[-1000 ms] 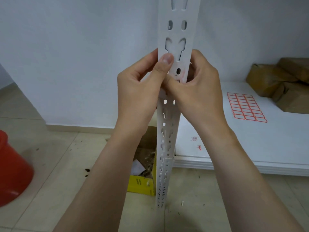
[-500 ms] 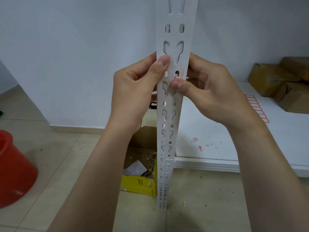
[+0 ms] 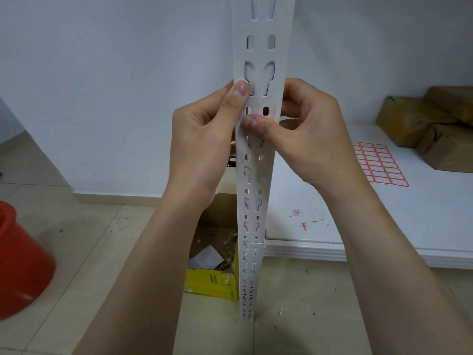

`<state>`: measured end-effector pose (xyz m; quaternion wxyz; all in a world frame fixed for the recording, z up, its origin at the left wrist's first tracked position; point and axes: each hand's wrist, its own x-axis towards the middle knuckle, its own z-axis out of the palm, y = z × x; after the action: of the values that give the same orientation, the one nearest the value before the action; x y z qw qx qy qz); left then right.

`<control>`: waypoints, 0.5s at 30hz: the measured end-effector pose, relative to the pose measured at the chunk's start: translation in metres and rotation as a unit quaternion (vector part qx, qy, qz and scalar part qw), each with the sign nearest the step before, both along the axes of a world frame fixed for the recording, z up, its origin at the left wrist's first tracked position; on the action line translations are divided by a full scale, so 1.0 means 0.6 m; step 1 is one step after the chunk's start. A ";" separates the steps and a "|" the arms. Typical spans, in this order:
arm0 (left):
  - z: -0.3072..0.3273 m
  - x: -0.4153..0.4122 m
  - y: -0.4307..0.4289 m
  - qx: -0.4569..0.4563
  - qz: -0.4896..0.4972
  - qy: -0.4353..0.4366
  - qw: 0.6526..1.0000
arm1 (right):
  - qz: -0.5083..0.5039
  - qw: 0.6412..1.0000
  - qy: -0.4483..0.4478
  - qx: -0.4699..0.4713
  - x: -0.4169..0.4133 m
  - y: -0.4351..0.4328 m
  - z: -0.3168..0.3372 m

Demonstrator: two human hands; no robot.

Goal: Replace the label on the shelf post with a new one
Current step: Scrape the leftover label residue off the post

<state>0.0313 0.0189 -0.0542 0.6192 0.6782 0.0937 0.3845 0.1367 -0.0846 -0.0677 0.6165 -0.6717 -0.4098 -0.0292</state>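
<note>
The shelf post (image 3: 258,175) stands upright in the near middle, and both hands are on it. The left hand (image 3: 202,139) grips its left edge, thumb flat on the front and fingers curled behind. The right hand (image 3: 312,139) has its thumb tip pressed to the post's face just below a faint red label residue (image 3: 272,110), with its fingers curled round the right edge.

A thumbnail rubbing across the punched slots could catch on a sharp edge. If any residue is left, the new label may lift. That label waits on the label sheet (image 3: 378,165), on the shelf (image 3: 358,226) to the right.

On the floor behind the post, a cardboard box (image 3: 217,283) holds white paper and scraps. The inside of the red bucket (image 3: 20,265) at near left is out of view.
</note>
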 end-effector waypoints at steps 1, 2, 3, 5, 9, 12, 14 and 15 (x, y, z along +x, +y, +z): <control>0.000 0.001 -0.001 -0.002 0.001 -0.001 1.000 | -0.001 1.000 0.003 0.002 -0.001 0.001 0.000; -0.001 0.001 -0.001 -0.004 0.001 -0.003 1.000 | -0.003 1.000 0.004 0.005 -0.002 0.002 0.001; -0.001 0.002 -0.001 -0.006 0.000 -0.005 1.000 | -0.007 1.000 0.003 0.006 -0.003 0.003 0.001; -0.003 0.003 -0.001 -0.010 -0.001 -0.010 1.000 | -0.018 1.000 0.000 0.007 -0.005 0.007 0.000; -0.004 0.004 -0.001 -0.017 0.000 -0.011 1.000 | -0.023 1.000 0.010 0.018 -0.007 0.013 -0.003; -0.004 0.003 -0.003 -0.020 -0.001 -0.011 1.000 | -0.025 0.999 0.011 0.025 -0.008 0.018 -0.005; -0.003 0.001 -0.004 -0.012 -0.001 -0.007 1.000 | -0.029 0.999 0.012 0.025 -0.008 0.021 -0.006; -0.002 -0.001 -0.005 -0.009 -0.001 -0.006 1.000 | -0.031 0.999 0.014 0.025 -0.008 0.022 -0.007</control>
<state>0.0310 0.0161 -0.0555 0.6262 0.6703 0.0928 0.3873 0.1321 -0.0717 -0.0718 0.6374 -0.6689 -0.3793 -0.0491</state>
